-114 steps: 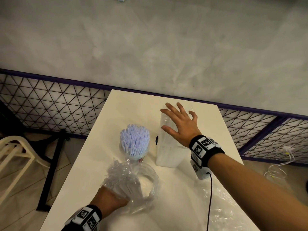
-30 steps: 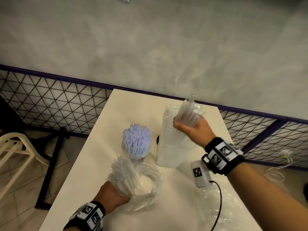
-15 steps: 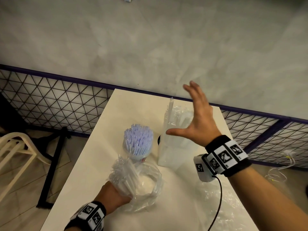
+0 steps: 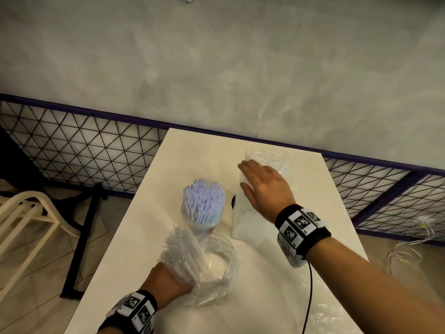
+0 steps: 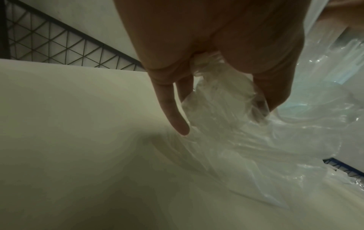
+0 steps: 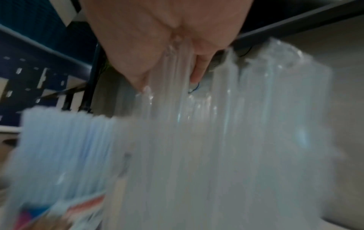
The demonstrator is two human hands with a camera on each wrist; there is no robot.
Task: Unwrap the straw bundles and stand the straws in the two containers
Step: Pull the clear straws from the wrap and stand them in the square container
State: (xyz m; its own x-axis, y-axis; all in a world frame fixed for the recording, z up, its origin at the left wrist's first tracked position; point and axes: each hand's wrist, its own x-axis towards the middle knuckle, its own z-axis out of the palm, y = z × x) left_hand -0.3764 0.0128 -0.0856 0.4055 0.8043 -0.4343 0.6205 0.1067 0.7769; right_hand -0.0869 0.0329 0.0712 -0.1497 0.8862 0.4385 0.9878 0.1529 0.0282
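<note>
The left hand (image 4: 166, 280) grips a part-unwrapped bundle of clear straws (image 4: 185, 254) low over the tabletop (image 4: 197, 150), while the right hand (image 4: 265, 186), fingers flat and holding nothing, pats straws down in the tall clear container (image 4: 243, 225); next, I judge, it strips that wrap.

Head view above, wrist views close-up
</note>
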